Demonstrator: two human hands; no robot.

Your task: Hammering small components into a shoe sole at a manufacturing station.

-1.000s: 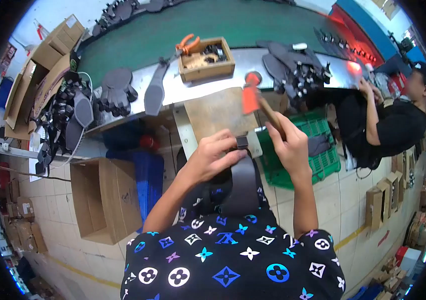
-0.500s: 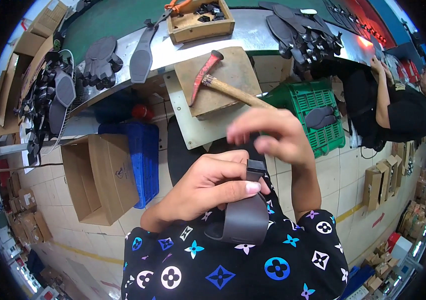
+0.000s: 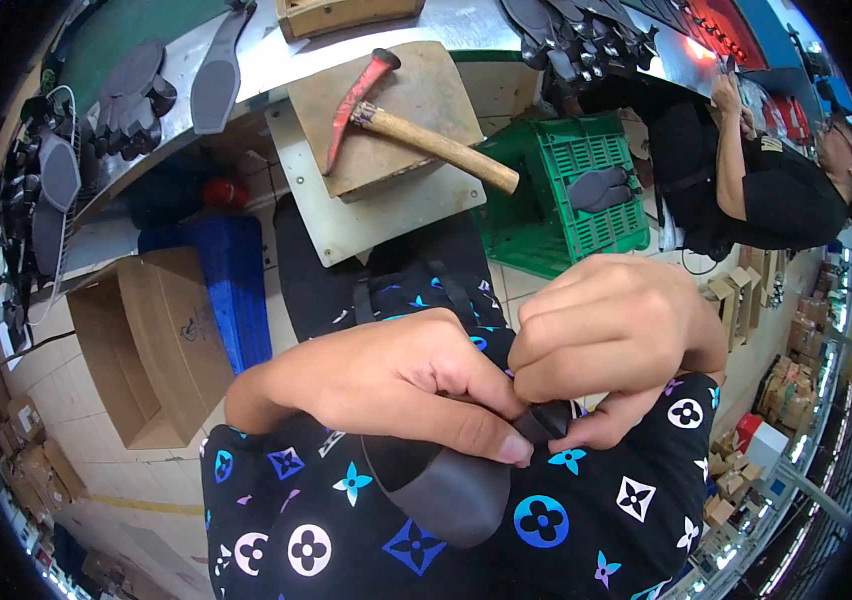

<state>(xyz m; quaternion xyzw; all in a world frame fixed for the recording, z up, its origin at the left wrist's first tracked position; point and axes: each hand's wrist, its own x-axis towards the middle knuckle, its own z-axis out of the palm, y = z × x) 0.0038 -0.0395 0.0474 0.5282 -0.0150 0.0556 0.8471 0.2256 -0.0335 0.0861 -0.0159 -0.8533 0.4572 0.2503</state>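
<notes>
Low against my patterned shirt, a dark, smooth, bent piece that looks like a sandal (image 3: pixel 456 500) is gripped by my left hand (image 3: pixel 396 375), thumb on top. Its narrow black end (image 3: pixel 544 422) sticks out past the left thumb. My right hand (image 3: pixel 616 345) has its fingers curled and pinches that end from the right, close to the left fingertips. Part of the piece is hidden under the left hand. Beyond both hands a red-headed hammer (image 3: pixel 436 148) with a wooden handle lies on a brown block (image 3: pixel 416 85), its handle overhanging to the right.
A pale plate (image 3: pixel 396 225) lies under the block. Green crate (image 3: pixel 596 150) with soles stands right; cardboard box (image 3: pixel 161 350) and blue crate (image 3: pixel 231 290) left. Along the bench (image 3: pixel 266 60) are dark soles (image 3: pixel 216 85) and a wooden box (image 3: pixel 346 15). A person (image 3: pixel 786 180) sits at right.
My right hand has come down from open in the air and closed on the narrow end. The sandal has tilted, its wide part now lower and left. The view has shifted.
</notes>
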